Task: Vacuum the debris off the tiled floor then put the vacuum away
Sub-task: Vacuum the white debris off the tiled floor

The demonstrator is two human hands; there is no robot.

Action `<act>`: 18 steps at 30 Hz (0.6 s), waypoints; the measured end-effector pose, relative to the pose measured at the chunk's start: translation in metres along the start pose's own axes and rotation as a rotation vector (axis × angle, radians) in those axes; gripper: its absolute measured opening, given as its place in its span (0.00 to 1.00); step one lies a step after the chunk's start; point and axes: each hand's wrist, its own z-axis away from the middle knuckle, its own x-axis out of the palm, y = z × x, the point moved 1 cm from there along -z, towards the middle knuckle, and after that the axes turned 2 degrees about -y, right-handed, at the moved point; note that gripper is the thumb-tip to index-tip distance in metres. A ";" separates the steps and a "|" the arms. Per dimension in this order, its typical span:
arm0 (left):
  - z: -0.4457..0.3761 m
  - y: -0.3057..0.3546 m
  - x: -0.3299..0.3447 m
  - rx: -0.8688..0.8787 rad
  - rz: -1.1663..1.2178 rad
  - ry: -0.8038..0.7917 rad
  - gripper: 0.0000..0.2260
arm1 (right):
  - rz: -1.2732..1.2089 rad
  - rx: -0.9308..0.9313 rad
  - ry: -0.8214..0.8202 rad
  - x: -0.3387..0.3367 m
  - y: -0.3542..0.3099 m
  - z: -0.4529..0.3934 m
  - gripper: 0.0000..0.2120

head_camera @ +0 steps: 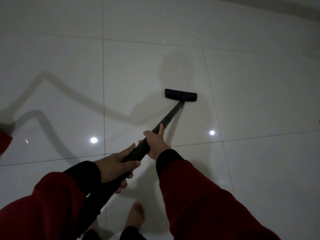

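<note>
Both hands grip my vacuum wand, left hand low, right hand higher. Its head sits on the floor near white debris.

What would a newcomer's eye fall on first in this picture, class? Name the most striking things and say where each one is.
The black vacuum wand runs diagonally up from both hands, left hand lower and right hand higher, to the flat floor head resting on the glossy white tiles at centre. Beyond the head, small pale scraps of debris are scattered. A bare foot shows at the bottom.
</note>
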 end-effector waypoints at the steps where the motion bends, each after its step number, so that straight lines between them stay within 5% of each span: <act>1: 0.000 0.001 -0.005 0.004 -0.007 0.005 0.30 | 0.011 -0.001 -0.002 0.006 -0.001 -0.002 0.39; 18: -0.033 0.117 -0.147 0.047 -0.010 0.018 0.33 | 0.051 -0.024 -0.019 0.150 -0.110 -0.068 0.38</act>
